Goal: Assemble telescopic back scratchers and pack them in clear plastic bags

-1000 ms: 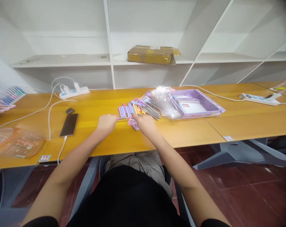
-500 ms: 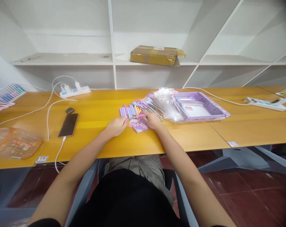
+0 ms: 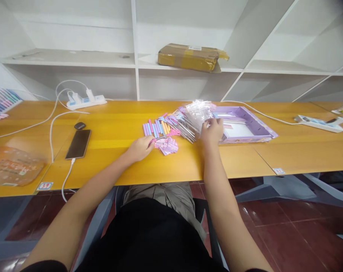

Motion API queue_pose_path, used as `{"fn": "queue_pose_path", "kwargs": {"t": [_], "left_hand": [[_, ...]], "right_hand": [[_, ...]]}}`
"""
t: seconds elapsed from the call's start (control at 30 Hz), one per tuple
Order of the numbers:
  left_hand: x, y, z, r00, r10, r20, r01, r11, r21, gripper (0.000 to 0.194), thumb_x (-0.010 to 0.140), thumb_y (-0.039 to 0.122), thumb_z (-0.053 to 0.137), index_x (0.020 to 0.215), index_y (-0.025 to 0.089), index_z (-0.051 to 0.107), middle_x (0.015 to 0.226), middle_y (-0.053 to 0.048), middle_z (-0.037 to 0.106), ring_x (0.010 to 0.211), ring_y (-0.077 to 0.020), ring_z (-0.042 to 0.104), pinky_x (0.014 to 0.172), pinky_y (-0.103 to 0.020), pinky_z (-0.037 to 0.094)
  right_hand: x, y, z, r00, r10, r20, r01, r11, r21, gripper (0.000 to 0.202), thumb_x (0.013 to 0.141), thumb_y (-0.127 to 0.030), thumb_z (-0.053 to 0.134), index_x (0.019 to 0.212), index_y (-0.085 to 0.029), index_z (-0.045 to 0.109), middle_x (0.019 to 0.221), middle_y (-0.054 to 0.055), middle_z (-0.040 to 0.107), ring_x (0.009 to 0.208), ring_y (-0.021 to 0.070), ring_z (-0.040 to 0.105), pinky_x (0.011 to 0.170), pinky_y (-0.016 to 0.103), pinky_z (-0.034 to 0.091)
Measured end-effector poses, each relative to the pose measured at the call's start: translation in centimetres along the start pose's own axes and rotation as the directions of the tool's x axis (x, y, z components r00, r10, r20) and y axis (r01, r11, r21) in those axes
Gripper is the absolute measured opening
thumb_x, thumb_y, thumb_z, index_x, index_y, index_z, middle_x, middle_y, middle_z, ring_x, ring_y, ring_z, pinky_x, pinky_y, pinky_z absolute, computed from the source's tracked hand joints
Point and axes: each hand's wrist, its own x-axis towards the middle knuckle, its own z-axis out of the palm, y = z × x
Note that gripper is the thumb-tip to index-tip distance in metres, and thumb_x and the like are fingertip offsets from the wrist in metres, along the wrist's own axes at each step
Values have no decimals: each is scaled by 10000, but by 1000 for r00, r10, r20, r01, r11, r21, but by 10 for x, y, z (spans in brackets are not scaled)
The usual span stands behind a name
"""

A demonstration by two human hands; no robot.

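Observation:
My left hand (image 3: 141, 148) pinches the end of a metal rod with a pink hand-shaped head (image 3: 174, 132), held over a small heap of pink and purple cards (image 3: 168, 146). Behind it lie short pink, blue, purple and orange tubes (image 3: 154, 128) in a row. Several metal rods (image 3: 185, 128) with coloured heads are piled to their right. My right hand (image 3: 212, 130) is at the clear plastic bags (image 3: 199, 112), by the left edge of a purple box (image 3: 262, 132); its fingers are bent, and whether they grip a bag is unclear.
A phone (image 3: 78, 144) on a white cable and a power strip (image 3: 87, 102) are at the left, near an orange bag (image 3: 16, 166). Another power strip (image 3: 320, 123) lies at the right. A taped carton (image 3: 188, 57) sits on the shelf (image 3: 89, 58).
My right hand has let go of the pink-headed rod and moved right to the plastic bags. My left hand still holds the rod's end. The view has shifted slightly.

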Motion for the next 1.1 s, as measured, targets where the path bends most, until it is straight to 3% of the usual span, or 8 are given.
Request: {"fn": "queue_pose_path", "kwargs": {"t": [0.17, 0.37, 0.57, 0.7, 0.8, 0.93, 1.1], "left_hand": [[-1, 0, 3, 1000, 18, -1, -18, 1000, -15, 324, 1169, 390, 414, 1064, 217, 667, 1019, -99, 756, 918, -249, 687, 844, -367, 513], [-1, -1, 3, 1000, 11, 3, -11, 1000, -26, 329, 1170, 398, 411, 1064, 220, 666, 1040, -99, 768, 943, -252, 698, 862, -371, 522], [-1, 0, 3, 1000, 8, 12, -8, 1000, -11, 341, 1176, 403, 399, 1048, 223, 659, 1020, -96, 763, 927, -253, 694, 859, -371, 520], [-1, 0, 5, 999, 21, 25, -21, 1000, -2, 350, 1179, 397, 385, 1052, 214, 655, 1019, -103, 756, 917, -255, 687, 850, -375, 501], [-1, 0, 6, 999, 22, 28, -22, 1000, -9, 352, 1177, 398, 386, 1081, 209, 666, 1045, -111, 762, 933, -261, 694, 860, -381, 507], [-1, 0, 6, 999, 21, 26, -21, 1000, 1, 348, 1178, 402, 390, 1082, 216, 669, 1037, -106, 767, 931, -261, 697, 857, -385, 519], [-1, -1, 6, 1000, 22, 0, -22, 999, -24, 319, 1168, 395, 415, 1060, 230, 667, 1029, -100, 773, 927, -263, 702, 839, -390, 522]], "right_hand": [[2, 29, 12, 996, 88, -22, -89, 993, -78, 423, 954, -334, 609, 1304, -114, 698, 1349, 268, 624, 1280, 410, 594, 1158, 596, 483], [-2, 32, 19, 985, 142, 96, -132, 985, -112, 534, 955, -320, 665, 1429, -84, 600, 1421, 300, 594, 1359, 423, 564, 1175, 590, 480], [-2, 32, 14, 986, 119, 117, -107, 989, -99, 484, 967, -287, 646, 1414, -101, 619, 1386, 271, 660, 1327, 398, 568, 1218, 597, 440], [0, 31, 14, 989, 113, 93, -104, 990, -100, 554, 989, -461, 717, 1388, -80, 665, 1389, 303, 642, 1324, 422, 542, 1215, 611, 418], [0, 27, 14, 995, 38, 92, -30, 996, -87, 610, 970, -588, 769, 1354, -117, 708, 1413, 293, 613, 1342, 428, 513, 1210, 612, 403], [-5, 19, 11, 980, -81, 184, 99, 991, -89, 587, 971, -656, 778, 1310, -176, 755, 1481, 259, 567, 1408, 438, 462, 1201, 636, 376], [-11, 14, 9, 948, -87, 306, 122, 988, -97, 508, 984, -633, 789, 1227, -188, 815, 1475, 233, 568, 1400, 439, 462, 1164, 642, 387]]}}
